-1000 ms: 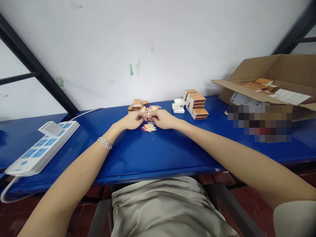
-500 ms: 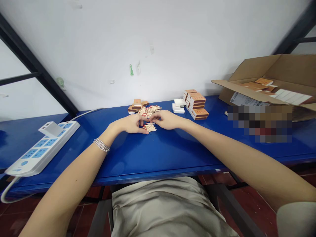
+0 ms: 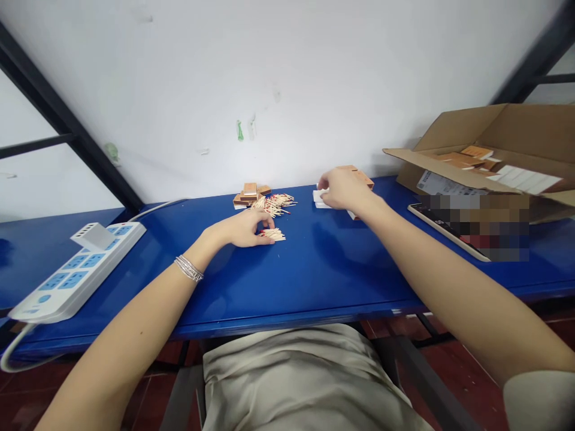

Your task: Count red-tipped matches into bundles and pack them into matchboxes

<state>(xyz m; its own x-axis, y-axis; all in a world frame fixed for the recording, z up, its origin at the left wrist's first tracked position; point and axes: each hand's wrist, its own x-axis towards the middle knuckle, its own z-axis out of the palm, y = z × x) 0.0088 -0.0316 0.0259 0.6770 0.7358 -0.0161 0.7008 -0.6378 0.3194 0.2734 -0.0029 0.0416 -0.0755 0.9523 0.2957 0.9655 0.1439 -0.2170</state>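
Observation:
My left hand lies on the blue table, its thumb and curled fingers around the red-headed end of a small bunch of matches. Just behind it is a larger loose pile of matches. Over to the right, my right hand reaches down with fingers bent around a white matchbox tray, which is mostly covered by the hand. Another white tray shows below the fingertips. Stacked matchboxes stand behind this hand and are partly hidden by it.
A few matchboxes lie behind the match pile. At the left is a white power strip with a plug-in charger. On the right stand an open cardboard box of matchboxes and a flat dark device, partly blurred out.
My right hand has left the small bunch of matches and moved right to the white trays. My left hand has stayed at the bunch.

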